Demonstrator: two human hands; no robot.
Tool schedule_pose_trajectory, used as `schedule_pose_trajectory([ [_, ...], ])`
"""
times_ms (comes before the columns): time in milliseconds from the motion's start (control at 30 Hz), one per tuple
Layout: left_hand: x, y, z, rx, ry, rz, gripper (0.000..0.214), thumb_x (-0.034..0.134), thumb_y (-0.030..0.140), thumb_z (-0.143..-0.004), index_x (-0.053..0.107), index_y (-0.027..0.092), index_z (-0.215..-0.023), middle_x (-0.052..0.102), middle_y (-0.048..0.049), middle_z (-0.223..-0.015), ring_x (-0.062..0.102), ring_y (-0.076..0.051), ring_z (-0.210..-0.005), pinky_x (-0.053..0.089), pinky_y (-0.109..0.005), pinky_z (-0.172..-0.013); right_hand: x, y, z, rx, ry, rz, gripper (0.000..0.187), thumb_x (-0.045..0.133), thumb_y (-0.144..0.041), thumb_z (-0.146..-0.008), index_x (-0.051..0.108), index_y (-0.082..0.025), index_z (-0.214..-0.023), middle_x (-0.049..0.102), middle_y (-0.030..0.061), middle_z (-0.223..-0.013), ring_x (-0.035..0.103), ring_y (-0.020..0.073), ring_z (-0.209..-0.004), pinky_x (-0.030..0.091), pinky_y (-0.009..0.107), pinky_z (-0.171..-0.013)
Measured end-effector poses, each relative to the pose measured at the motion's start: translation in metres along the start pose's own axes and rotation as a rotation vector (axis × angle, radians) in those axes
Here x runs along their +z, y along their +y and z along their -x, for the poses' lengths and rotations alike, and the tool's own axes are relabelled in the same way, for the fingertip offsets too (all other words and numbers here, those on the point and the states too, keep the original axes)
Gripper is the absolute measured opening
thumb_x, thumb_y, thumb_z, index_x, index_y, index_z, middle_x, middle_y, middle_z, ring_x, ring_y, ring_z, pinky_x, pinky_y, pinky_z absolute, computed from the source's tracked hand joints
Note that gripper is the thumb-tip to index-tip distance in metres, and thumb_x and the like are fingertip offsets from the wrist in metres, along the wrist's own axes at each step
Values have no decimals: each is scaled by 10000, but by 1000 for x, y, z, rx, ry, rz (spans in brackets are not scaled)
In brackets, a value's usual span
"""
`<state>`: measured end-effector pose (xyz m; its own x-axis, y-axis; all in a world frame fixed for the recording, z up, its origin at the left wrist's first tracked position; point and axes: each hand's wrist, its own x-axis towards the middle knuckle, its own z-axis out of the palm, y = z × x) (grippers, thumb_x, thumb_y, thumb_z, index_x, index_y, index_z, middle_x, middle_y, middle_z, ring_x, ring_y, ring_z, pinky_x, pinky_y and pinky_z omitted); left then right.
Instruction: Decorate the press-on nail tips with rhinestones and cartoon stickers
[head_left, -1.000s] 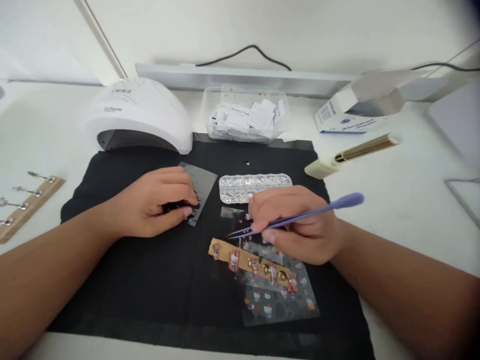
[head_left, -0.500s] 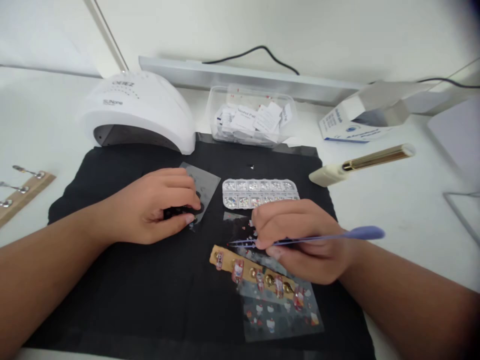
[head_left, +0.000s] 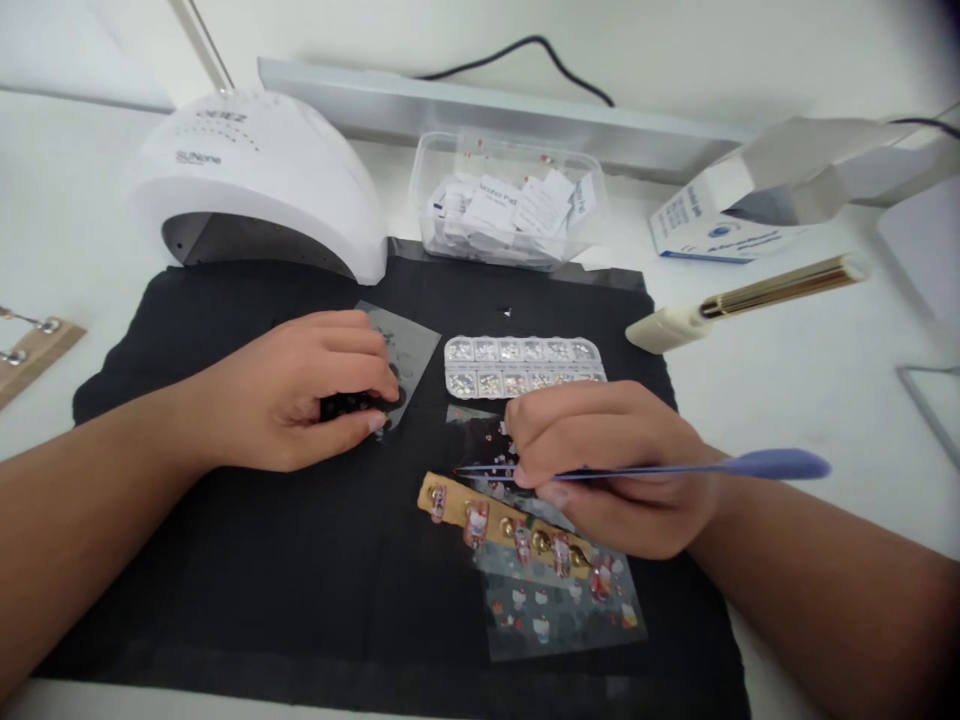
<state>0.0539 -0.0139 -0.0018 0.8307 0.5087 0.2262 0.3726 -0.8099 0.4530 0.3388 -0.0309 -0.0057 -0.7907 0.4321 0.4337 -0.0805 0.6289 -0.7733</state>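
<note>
My right hand (head_left: 611,465) is closed around purple tweezers (head_left: 776,464), which point left. Their fine tips are above the upper end of a tan display strip, with a tiny red speck beside them that I cannot make out. On the strip (head_left: 450,492) sit several decorated press-on nails (head_left: 476,523) on metal mounts. A clear sticker sheet (head_left: 566,620) with cartoon cats lies partly under the strip and my right hand. My left hand (head_left: 300,390) rests with curved fingers over another see-through sheet (head_left: 412,345), a gap showing between thumb and fingers.
A rhinestone case (head_left: 525,366) lies on the black mat (head_left: 300,580). Behind are a white nail lamp (head_left: 262,185), a clear tub (head_left: 510,255) of alcohol pads and an opened box (head_left: 705,225). A cream bottle with a gold cap (head_left: 780,288) is at right, a wooden stand (head_left: 37,358) at left.
The view has shifted slightly, so most things appear higher. The tweezers' handle reaches further right in the picture; their tips stay near the strip's upper end. My left hand keeps its pose.
</note>
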Motion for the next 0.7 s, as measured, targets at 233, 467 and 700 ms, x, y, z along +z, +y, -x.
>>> schedule_pose_trajectory([
  [233,-1,1,0,-17,-9,7,79,584,188,-852,638,169,-905,653,-52,-850,582,-174,-782,441,-314,-792,2,2,0,-28,9,2,118,488,-67,-872,585,-134,-865,539,30,-719,522,114,-654,470,251,-611],
  [467,-1,0,1,-11,-19,-1,79,584,185,-853,640,158,-901,650,-63,-856,575,-181,-798,439,-323,-810,3,10,0,-112,32,-4,101,499,-93,-861,590,-135,-869,520,19,-707,491,103,-618,482,257,-592],
  [700,0,1,0,-24,-10,10,65,597,198,-840,644,180,-883,656,-52,-846,577,-185,-799,437,-319,-781,2,10,0,-132,-11,19,101,481,-96,-872,570,-143,-867,499,10,-693,470,99,-612,465,241,-581],
])
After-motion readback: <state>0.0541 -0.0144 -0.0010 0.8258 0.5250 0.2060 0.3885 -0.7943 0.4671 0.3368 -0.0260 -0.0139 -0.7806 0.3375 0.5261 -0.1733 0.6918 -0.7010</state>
